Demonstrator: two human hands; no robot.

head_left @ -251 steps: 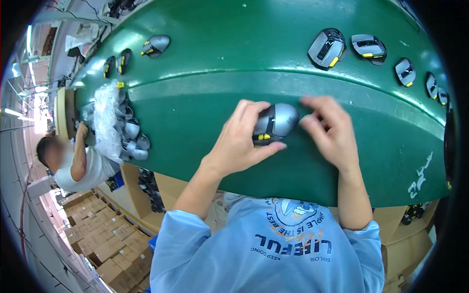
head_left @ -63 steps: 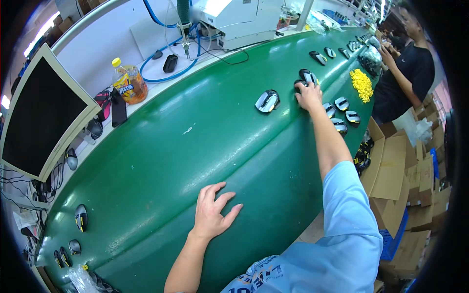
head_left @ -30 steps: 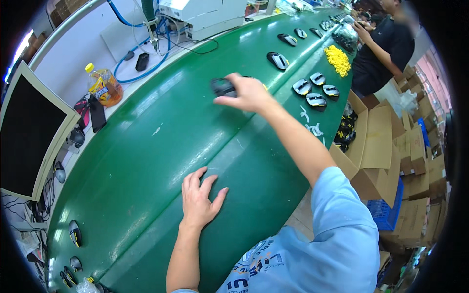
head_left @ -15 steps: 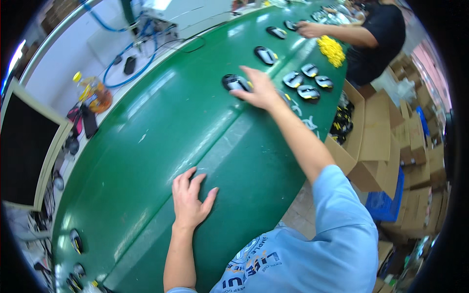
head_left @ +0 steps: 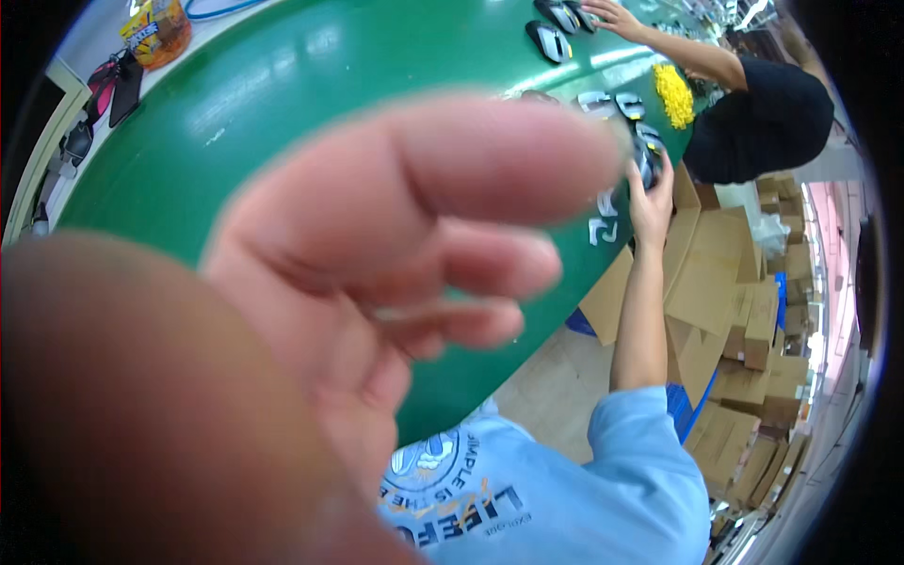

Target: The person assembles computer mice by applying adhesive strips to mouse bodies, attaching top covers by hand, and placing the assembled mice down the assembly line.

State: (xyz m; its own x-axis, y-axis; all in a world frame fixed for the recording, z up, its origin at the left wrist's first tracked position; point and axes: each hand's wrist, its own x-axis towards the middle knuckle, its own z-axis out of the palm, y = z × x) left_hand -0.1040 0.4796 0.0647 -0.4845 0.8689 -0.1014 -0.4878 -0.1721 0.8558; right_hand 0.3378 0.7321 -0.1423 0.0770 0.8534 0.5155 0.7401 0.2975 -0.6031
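My left hand [head_left: 339, 245] looms blurred and large across the view, lifted close to the camera. Its fingers are bent but apart, with nothing between them. Farther off, at the right edge of the green table [head_left: 282, 104], my right hand [head_left: 652, 200] has its thumb and fingers around a dark computer mouse [head_left: 646, 169]. Beside it lie more grey-and-black mice with yellow tabs, among them one mouse [head_left: 629, 105] just beyond. Another mouse [head_left: 548, 42] rests near the far end. My left hand hides much of the table.
A co-worker's hand [head_left: 617, 19] reaches over mice at the far end. Nearby sits a pile of small yellow pieces [head_left: 673, 97]. White pieces [head_left: 603, 231] lie near the table edge. An open cardboard box [head_left: 702, 259] stands right of it. A bottle [head_left: 155, 36] is at upper left.
My left hand has risen from the table to close before the camera. My right hand has moved from the table's middle to the group of mice at its right edge. The view has shifted.
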